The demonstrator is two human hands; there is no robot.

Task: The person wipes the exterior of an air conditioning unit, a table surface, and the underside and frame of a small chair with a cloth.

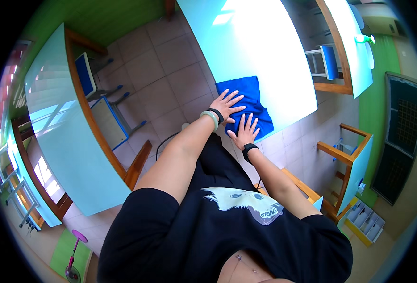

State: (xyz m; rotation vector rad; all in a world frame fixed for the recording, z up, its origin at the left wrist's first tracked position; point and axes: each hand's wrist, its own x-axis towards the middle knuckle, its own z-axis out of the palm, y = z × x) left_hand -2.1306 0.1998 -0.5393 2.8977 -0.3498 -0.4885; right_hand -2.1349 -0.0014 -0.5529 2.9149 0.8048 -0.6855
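A blue cloth [249, 90] is spread, rumpled, over the near left corner of a pale, glossy table [282, 88]. My left hand [227, 107] lies on its left part, fingers spread and palm down; a jade-coloured bangle and a black band circle that wrist. Just nearer to me, my right hand [245, 131] rests flat on the cloth's near part, with its fingers also apart and a black wristband [250, 148] behind it. Neither hand grips the fabric. Strong glare whitens much of the tabletop beyond the cloth.
To the left stands another pale table [67, 141] with wooden edging; two chairs [107, 122] are partly under it. A green spray bottle [365, 39] is on the far right table [364, 78]. A yellow-sided divided tray [364, 221] and a pink fan [74, 256] sit farther out.
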